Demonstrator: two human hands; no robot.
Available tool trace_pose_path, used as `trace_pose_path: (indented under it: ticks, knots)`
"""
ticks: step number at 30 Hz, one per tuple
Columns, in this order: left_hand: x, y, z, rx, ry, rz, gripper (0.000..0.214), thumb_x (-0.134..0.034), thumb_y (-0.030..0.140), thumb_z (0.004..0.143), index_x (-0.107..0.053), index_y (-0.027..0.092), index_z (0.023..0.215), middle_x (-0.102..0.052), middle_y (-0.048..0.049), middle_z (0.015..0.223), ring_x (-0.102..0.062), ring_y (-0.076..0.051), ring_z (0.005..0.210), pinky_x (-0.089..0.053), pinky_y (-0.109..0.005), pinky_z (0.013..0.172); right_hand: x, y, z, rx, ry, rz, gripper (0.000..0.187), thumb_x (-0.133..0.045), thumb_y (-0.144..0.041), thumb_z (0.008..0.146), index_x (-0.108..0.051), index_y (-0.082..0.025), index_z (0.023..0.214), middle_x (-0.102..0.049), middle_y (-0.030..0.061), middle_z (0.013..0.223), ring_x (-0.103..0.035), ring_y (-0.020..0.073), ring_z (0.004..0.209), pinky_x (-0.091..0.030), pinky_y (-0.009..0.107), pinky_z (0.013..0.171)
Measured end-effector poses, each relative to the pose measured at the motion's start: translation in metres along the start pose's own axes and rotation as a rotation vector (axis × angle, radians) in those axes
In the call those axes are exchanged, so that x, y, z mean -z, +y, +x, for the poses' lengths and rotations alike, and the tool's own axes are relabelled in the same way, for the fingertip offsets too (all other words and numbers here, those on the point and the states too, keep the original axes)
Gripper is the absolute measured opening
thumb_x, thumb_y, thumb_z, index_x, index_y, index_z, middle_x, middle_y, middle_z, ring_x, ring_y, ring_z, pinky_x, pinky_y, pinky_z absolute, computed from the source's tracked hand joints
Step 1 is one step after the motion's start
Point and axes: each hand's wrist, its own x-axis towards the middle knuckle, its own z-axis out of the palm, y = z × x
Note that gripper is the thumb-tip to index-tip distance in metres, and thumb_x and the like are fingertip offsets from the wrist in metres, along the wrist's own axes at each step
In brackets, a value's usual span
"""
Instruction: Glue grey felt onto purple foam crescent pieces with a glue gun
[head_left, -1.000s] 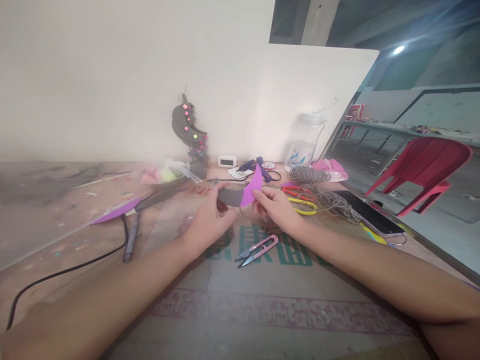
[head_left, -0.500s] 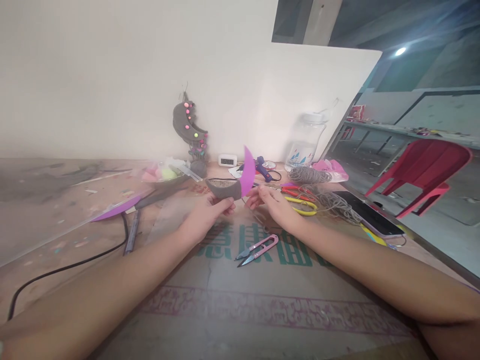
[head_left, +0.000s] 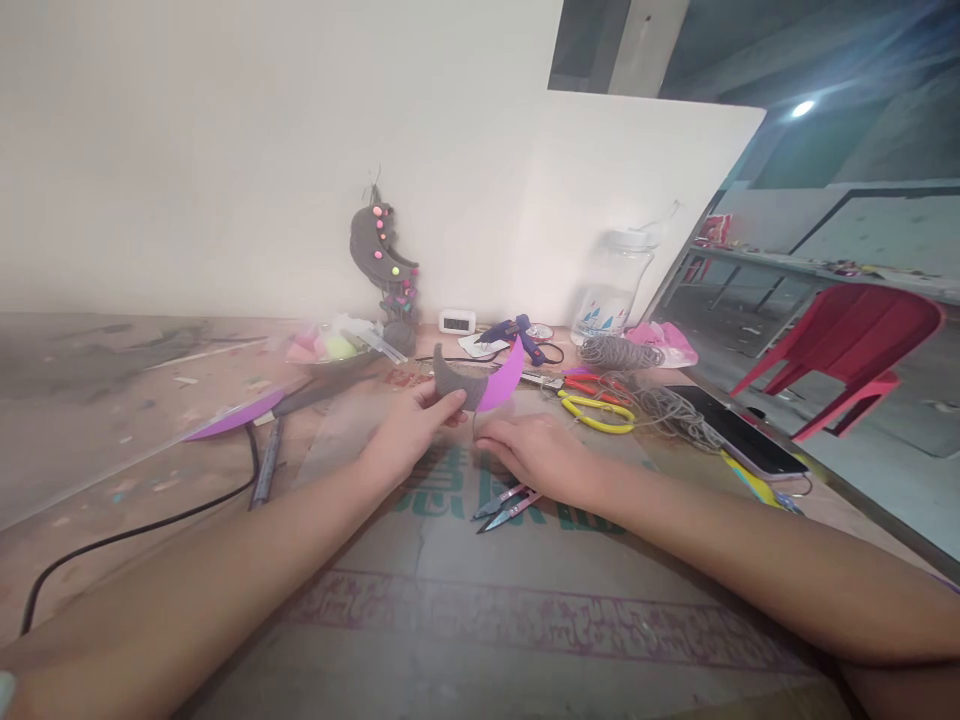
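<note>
My left hand (head_left: 411, 428) pinches a crescent moon cutout (head_left: 505, 382), its left part wrapped in grey yarn (head_left: 459, 382) and its right part bare purple. A short strand of yarn runs down from the wrapped part to my right hand (head_left: 541, 452), whose fingers are closed on it just below the crescent. Pink thread snips (head_left: 502, 512) lie on the board under my right hand, their handles partly hidden by it. Past that hand rest yellow-handled scissors (head_left: 598, 412) and red-handled pliers (head_left: 589, 382).
A finished grey crescent ornament (head_left: 371, 245) hangs on the wall. Along the back stand a small digital clock (head_left: 457, 321), a glue gun (head_left: 517, 335) and a clear bottle (head_left: 611, 285). Grey yarn skein (head_left: 619, 352) and a phone (head_left: 739, 430) lie right; a purple crescent (head_left: 238, 415) lies left.
My right hand has come down and toward me with the yarn, now over the snips' handles. The crescent has tipped clockwise, its purple tip moving right and lower.
</note>
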Motion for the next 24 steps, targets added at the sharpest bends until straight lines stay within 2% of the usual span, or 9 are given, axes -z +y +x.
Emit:
trace_pose_path:
  ticks: [3, 5, 7, 9, 11, 13, 16, 20, 24]
  knots:
    - [-0.003, 0.005, -0.002, 0.014, 0.005, -0.048, 0.046, -0.065, 0.037, 0.075, -0.055, 0.017, 0.115, -0.066, -0.0040, 0.093, -0.060, -0.013, 0.070, -0.050, -0.028, 0.070, 0.003, 0.000, 0.000, 0.085, 0.028, -0.045, 0.031, -0.039, -0.032, 0.095, -0.061, -0.017, 0.079, -0.064, 0.0049, 0.067, -0.056, 0.0156, 0.062, -0.031, 0.027, 0.057]
    - [-0.005, 0.009, -0.003, 0.037, 0.029, -0.054, 0.066, -0.066, 0.032, 0.073, -0.039, 0.020, 0.133, -0.066, -0.0022, 0.091, -0.060, -0.011, 0.066, -0.050, -0.028, 0.069, 0.004, 0.000, -0.001, 0.138, 0.057, -0.059, 0.033, -0.039, -0.034, 0.096, -0.059, -0.017, 0.077, -0.063, 0.0044, 0.065, -0.055, 0.0153, 0.061, -0.031, 0.028, 0.057]
    - [-0.006, 0.011, -0.005, 0.035, 0.051, -0.035, 0.076, -0.066, 0.030, 0.073, -0.028, 0.023, 0.139, -0.065, 0.0006, 0.086, -0.060, -0.011, 0.062, -0.050, -0.028, 0.069, 0.005, -0.001, -0.002, 0.187, 0.082, -0.051, 0.033, -0.038, -0.035, 0.096, -0.058, -0.017, 0.078, -0.063, 0.0044, 0.067, -0.055, 0.0151, 0.062, -0.032, 0.028, 0.059]
    - [-0.006, 0.011, -0.006, 0.019, 0.041, 0.009, 0.064, -0.064, 0.031, 0.074, -0.038, 0.021, 0.132, -0.063, 0.0019, 0.081, -0.060, -0.011, 0.063, -0.050, -0.027, 0.068, 0.005, -0.002, -0.003, 0.210, 0.092, -0.044, 0.032, -0.036, -0.033, 0.097, -0.059, -0.017, 0.081, -0.063, 0.0049, 0.069, -0.055, 0.0152, 0.063, -0.033, 0.027, 0.060]
    - [-0.004, 0.010, -0.006, 0.003, 0.015, 0.069, 0.042, -0.062, 0.033, 0.076, -0.053, 0.018, 0.114, -0.060, 0.0018, 0.077, -0.061, -0.012, 0.067, -0.048, -0.026, 0.068, 0.004, -0.002, -0.003, 0.192, 0.099, -0.060, 0.032, -0.035, -0.032, 0.097, -0.060, -0.016, 0.085, -0.064, 0.0054, 0.069, -0.056, 0.0155, 0.064, -0.032, 0.027, 0.059]
    - [-0.003, 0.009, -0.006, -0.006, -0.004, 0.132, 0.027, -0.061, 0.035, 0.078, -0.059, 0.017, 0.098, -0.061, 0.0005, 0.079, -0.061, -0.014, 0.073, -0.047, -0.026, 0.071, 0.004, -0.001, -0.004, 0.170, 0.099, -0.077, 0.032, -0.036, -0.032, 0.097, -0.062, -0.016, 0.089, -0.064, 0.0061, 0.069, -0.056, 0.0157, 0.064, -0.032, 0.027, 0.059]
    - [-0.002, 0.009, -0.006, -0.022, 0.015, 0.203, 0.024, -0.059, 0.036, 0.078, -0.063, 0.018, 0.093, -0.064, -0.0018, 0.088, -0.061, -0.016, 0.081, -0.046, -0.028, 0.074, 0.005, 0.001, -0.004, 0.174, 0.096, -0.069, 0.031, -0.037, -0.031, 0.096, -0.063, -0.016, 0.093, -0.065, 0.0065, 0.071, -0.056, 0.0154, 0.064, -0.033, 0.027, 0.060]
    - [-0.002, 0.010, -0.007, -0.020, 0.034, 0.241, 0.028, -0.059, 0.039, 0.078, -0.065, 0.019, 0.096, -0.067, -0.0020, 0.084, -0.060, -0.017, 0.078, -0.045, -0.028, 0.070, 0.011, 0.004, -0.004, 0.165, 0.141, -0.050, 0.031, -0.038, -0.032, 0.096, -0.065, -0.017, 0.090, -0.065, 0.0066, 0.070, -0.055, 0.0156, 0.065, -0.034, 0.027, 0.061]
    - [-0.005, 0.011, -0.009, -0.075, -0.021, 0.265, 0.023, -0.060, 0.036, 0.077, -0.065, 0.019, 0.092, -0.067, -0.0029, 0.086, -0.061, -0.017, 0.078, -0.046, -0.028, 0.071, 0.018, 0.002, -0.004, 0.150, 0.157, -0.021, 0.033, -0.038, -0.033, 0.095, -0.066, -0.017, 0.088, -0.066, 0.0071, 0.071, -0.055, 0.0159, 0.064, -0.034, 0.028, 0.061]
